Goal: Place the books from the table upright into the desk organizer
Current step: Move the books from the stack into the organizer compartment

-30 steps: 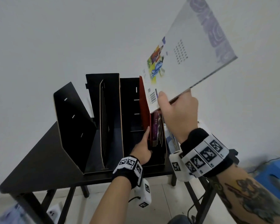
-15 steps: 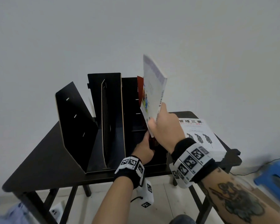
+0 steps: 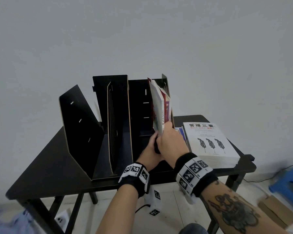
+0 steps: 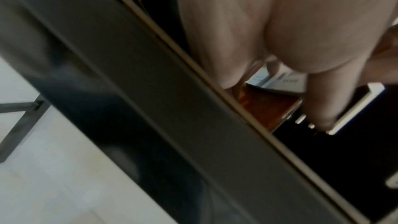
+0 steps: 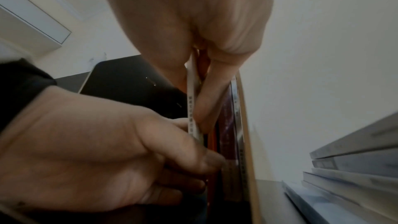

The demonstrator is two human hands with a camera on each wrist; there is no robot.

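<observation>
Nearest us, our right hand (image 3: 172, 142) pinches the lower spine end of a white book (image 3: 158, 108); in the right wrist view the grip is thumb one side, fingers the other. The book stands nearly upright in the rightmost compartment of the black desk organizer (image 3: 118, 125), leaning against the red and purple books (image 3: 167, 107) already there. Our left hand (image 3: 150, 152) curls its fingers around the lower edges of those standing books. Just right, a stack of books (image 3: 210, 146) lies flat on the table (image 3: 54, 162).
</observation>
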